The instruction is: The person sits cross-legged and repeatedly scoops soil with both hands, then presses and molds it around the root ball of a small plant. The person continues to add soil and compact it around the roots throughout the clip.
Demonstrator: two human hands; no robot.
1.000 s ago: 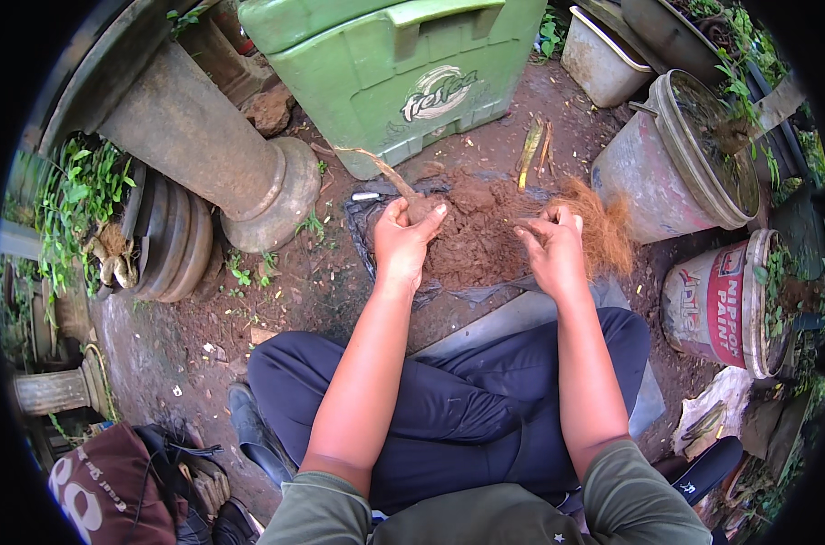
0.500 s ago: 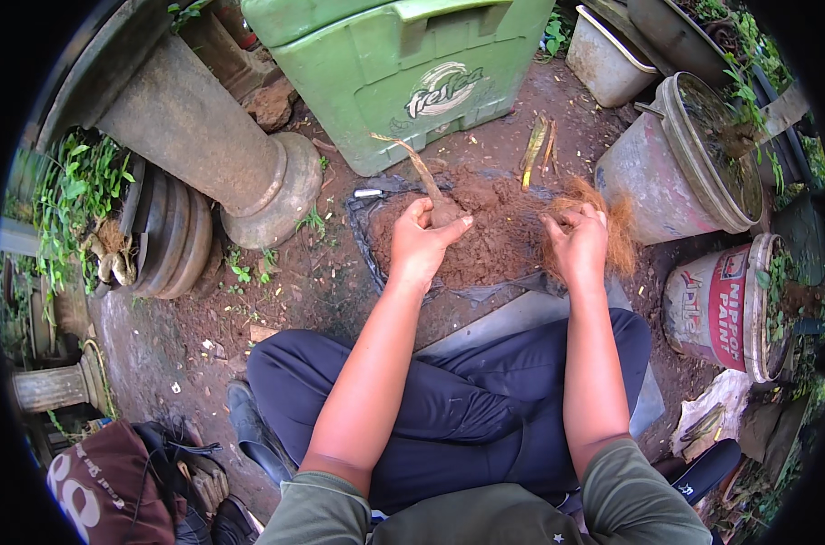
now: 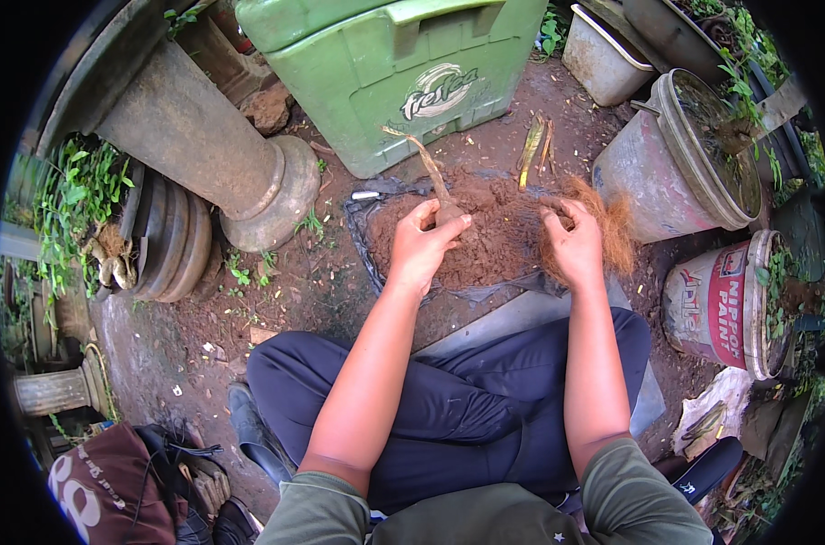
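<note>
In front of my crossed legs, a heap of wet brown soil [image 3: 490, 250] lies on a black plastic sheet [image 3: 362, 238]. My left hand [image 3: 418, 243] is closed round the muddy base of a bare plant stem [image 3: 433, 171], which rises from the grip and leans up to the left. Over the right side of the soil is my right hand [image 3: 576, 238], its thumb and fingers curled together. Brown coconut fibre [image 3: 618, 232] bunches behind and beside it. Whether some fibre is pinched in those fingertips is hard to make out.
A green cooler box [image 3: 412, 82] stands beyond the soil. To the right are a large dirty bucket [image 3: 653, 173] and a paint bucket [image 3: 708, 309]. A stone pillar [image 3: 194, 127] lies at the left. Yellowish leaf strips [image 3: 531, 154] rest behind the soil.
The stem tip has shifted slightly to the right, with my left hand still round its base. My right hand has moved a little left beside the fibre.
</note>
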